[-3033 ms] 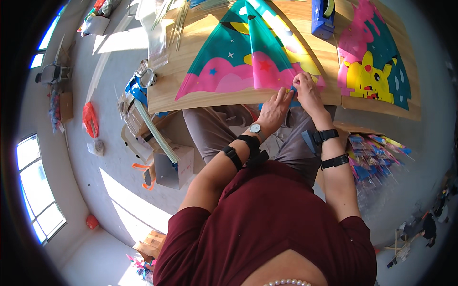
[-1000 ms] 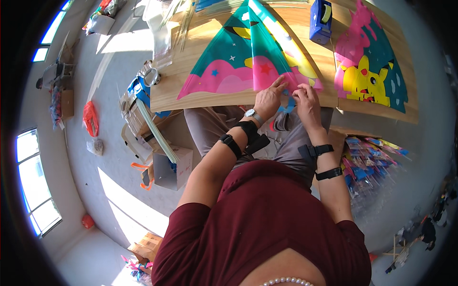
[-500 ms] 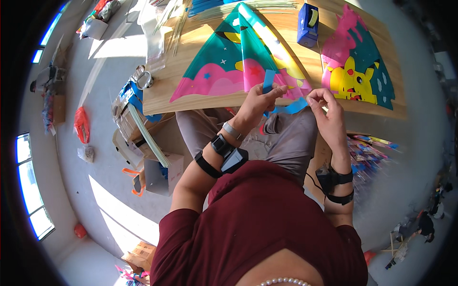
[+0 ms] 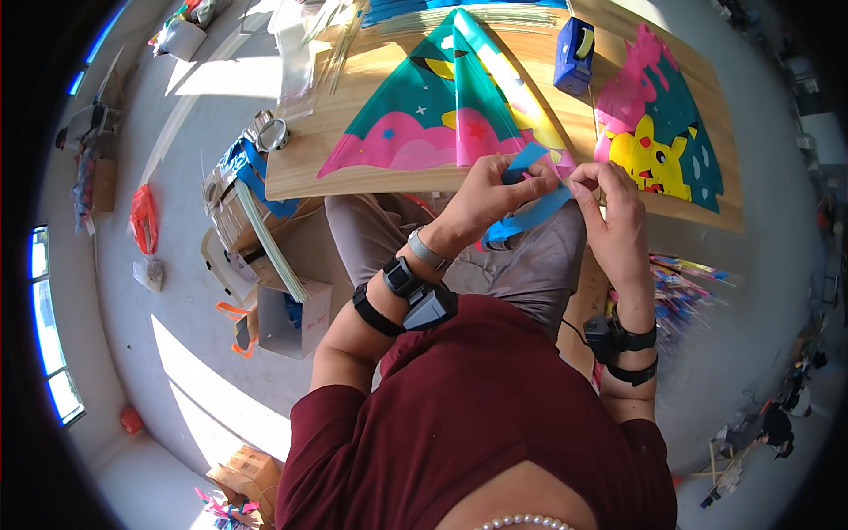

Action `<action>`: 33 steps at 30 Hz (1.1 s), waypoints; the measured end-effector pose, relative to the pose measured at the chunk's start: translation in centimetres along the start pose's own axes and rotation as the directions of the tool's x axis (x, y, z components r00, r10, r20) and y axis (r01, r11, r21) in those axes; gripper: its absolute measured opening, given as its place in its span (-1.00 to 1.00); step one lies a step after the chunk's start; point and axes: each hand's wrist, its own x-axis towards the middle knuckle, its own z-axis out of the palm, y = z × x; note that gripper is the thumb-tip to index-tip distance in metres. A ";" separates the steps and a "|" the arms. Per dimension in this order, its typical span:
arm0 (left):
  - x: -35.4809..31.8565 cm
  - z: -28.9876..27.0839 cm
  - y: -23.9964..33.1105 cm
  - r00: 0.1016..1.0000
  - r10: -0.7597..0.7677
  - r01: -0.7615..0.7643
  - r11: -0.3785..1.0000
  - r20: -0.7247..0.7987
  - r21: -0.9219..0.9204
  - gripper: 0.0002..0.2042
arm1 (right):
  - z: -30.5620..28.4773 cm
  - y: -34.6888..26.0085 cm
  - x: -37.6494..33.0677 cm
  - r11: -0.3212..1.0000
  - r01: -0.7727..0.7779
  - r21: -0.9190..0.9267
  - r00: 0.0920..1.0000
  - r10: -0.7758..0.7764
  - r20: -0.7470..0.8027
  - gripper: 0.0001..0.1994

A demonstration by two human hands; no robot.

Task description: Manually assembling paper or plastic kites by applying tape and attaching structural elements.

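Observation:
A blue ribbon-like strip hangs in front of the table's near edge. My left hand is closed on it, and one end sticks up past the thumb. With thumb and forefinger, my right hand pinches the strip close to my left fingertips. Just beyond my hands lies a triangular kite in green, pink and yellow, with a folded flap standing along its middle. My left fingers overlap its lower right edge in view, but I cannot tell whether they touch it.
On the wooden table, a blue tape dispenser stands near a second kite with a yellow cartoon figure. Thin sticks lie at the far side. A tape roll sits by the left edge; colourful bundles are below right.
My left hand has moved right, toward my right hand, still holding the blue strip. The strip's upright end now leans to the right. My right hand keeps its pinch.

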 end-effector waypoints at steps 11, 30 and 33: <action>-0.5 0.5 0.6 0.999 -0.047 0.043 0.960 -0.009 -0.277 -0.89 | 0.4 -0.1 -0.9 0.843 0.358 -0.402 0.909 -0.412 -0.054 -0.79; 0.2 0.2 0.8 0.990 0.056 -0.043 0.994 0.130 -0.101 -0.82 | -0.3 1.3 -2.9 0.772 0.441 -0.458 0.835 -0.539 -0.106 -0.63; 0.2 -0.1 1.0 0.975 0.110 -0.114 0.993 0.193 0.008 -0.81 | -0.6 1.4 -2.9 0.768 0.448 -0.458 0.833 -0.544 -0.097 -0.63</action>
